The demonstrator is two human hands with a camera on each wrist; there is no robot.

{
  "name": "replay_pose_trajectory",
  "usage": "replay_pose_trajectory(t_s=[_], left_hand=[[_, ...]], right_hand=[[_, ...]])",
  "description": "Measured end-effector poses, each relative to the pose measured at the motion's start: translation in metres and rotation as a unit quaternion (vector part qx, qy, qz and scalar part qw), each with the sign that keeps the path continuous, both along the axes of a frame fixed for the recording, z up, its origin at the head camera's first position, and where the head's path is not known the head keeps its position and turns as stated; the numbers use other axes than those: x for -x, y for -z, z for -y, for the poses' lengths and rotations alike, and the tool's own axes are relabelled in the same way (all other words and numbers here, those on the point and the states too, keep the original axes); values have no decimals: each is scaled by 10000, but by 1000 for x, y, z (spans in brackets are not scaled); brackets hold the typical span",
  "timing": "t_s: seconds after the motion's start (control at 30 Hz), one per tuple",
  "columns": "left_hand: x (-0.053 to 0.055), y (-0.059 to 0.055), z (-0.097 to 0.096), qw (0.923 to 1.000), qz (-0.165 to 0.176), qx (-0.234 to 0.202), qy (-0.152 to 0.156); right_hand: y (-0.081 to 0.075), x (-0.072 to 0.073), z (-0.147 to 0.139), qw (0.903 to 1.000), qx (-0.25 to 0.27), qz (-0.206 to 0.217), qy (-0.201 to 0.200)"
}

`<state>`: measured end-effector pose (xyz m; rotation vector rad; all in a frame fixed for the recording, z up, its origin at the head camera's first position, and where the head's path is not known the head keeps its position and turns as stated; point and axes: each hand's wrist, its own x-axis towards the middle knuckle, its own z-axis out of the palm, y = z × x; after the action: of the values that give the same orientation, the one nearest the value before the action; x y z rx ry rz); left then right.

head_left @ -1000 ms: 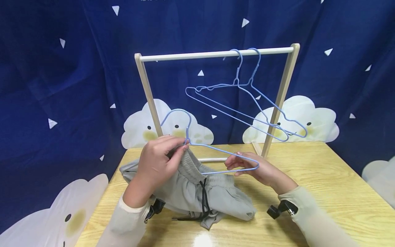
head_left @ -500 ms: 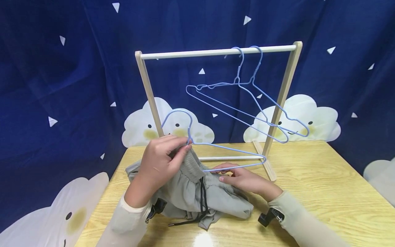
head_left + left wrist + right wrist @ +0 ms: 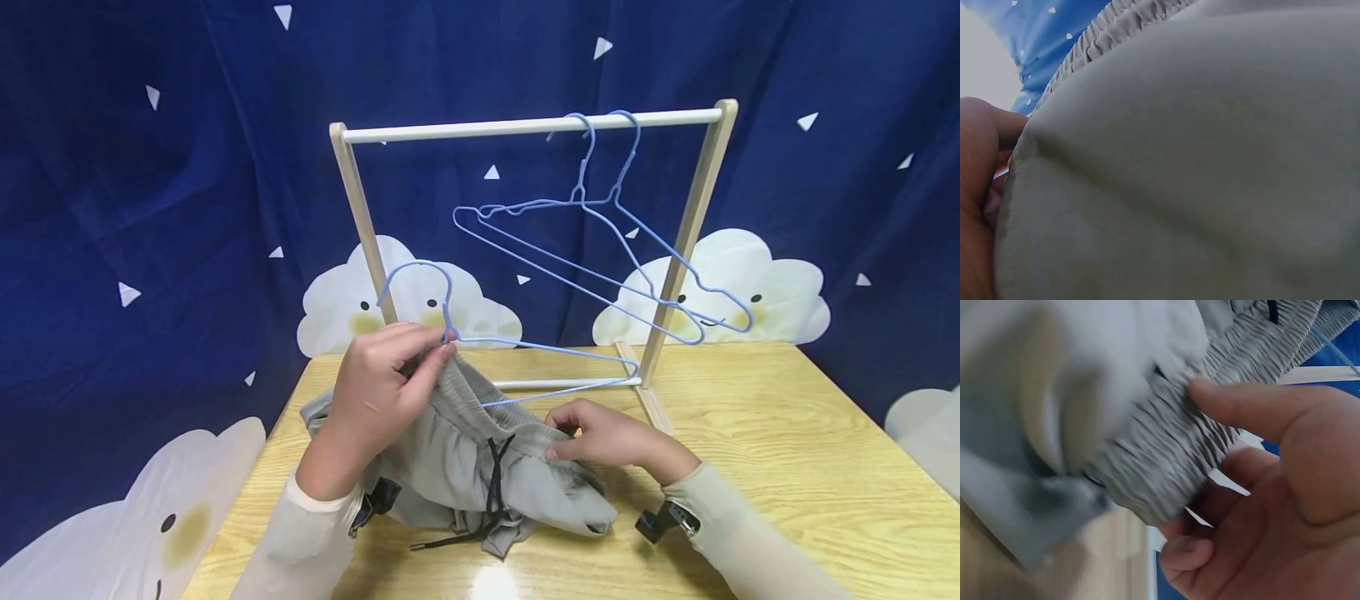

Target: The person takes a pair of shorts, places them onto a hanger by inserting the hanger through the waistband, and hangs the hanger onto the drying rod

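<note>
Grey drawstring shorts (image 3: 465,467) lie bunched on the table, their elastic waistband raised on the left and a black cord (image 3: 495,492) hanging in front. My left hand (image 3: 386,392) pinches the neck of a blue wire hanger (image 3: 540,346) together with the waistband's left part. The hanger's left side is hidden by the hand and cloth; its right end sticks out above the waistband. At the waistband's right part, my right hand (image 3: 611,437) pinches the elastic edge. In the right wrist view the thumb lies on the gathered waistband (image 3: 1166,444), the fingers behind it.
Behind the hands stands a wooden rack with a white rail (image 3: 465,131). Two blue wire hangers (image 3: 600,208) hang from the rail's right part. The rack's right foot (image 3: 648,400) rests on the wooden table (image 3: 765,467), and a dark blue curtain (image 3: 187,208) hangs behind.
My right hand has moved from the hanger's right end down to the waistband and taken hold of it. The waistband is spread wider, and the held hanger has shifted slightly left.
</note>
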<state>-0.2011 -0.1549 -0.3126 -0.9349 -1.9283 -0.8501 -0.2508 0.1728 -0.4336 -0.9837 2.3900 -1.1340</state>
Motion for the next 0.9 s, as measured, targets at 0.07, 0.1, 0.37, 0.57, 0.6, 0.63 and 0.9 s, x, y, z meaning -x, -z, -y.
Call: replay_pose_trajectory(t_s=[0.07, 0.1, 0.37, 0.57, 0.6, 0.63, 0.9], left_hand=[[1, 0, 2, 10000, 8, -23, -22], [1, 0, 2, 10000, 2, -21, -25], [5, -2, 7, 9997, -118, 159, -110], [8, -3, 12, 9995, -261, 138, -143], [7, -3, 13, 9994, -281, 142, -145], [8, -2, 13, 9993, -296, 149, -143], [8, -3, 17, 9986, -403, 335, -114]], right_hand=[[-7, -2, -6, 9996, -256, -83, -57], [-11, -3, -9, 9991, -392, -128, -44], [-52, -16, -31, 9923, -1059, -532, 364], [-83, -30, -44, 9854, -1218, -845, 833], [-86, -33, -45, 9836, -1261, -900, 928], [-89, -35, -46, 9815, -1319, -922, 1041], [-109, -49, -53, 9561, -1493, -1771, 1795]])
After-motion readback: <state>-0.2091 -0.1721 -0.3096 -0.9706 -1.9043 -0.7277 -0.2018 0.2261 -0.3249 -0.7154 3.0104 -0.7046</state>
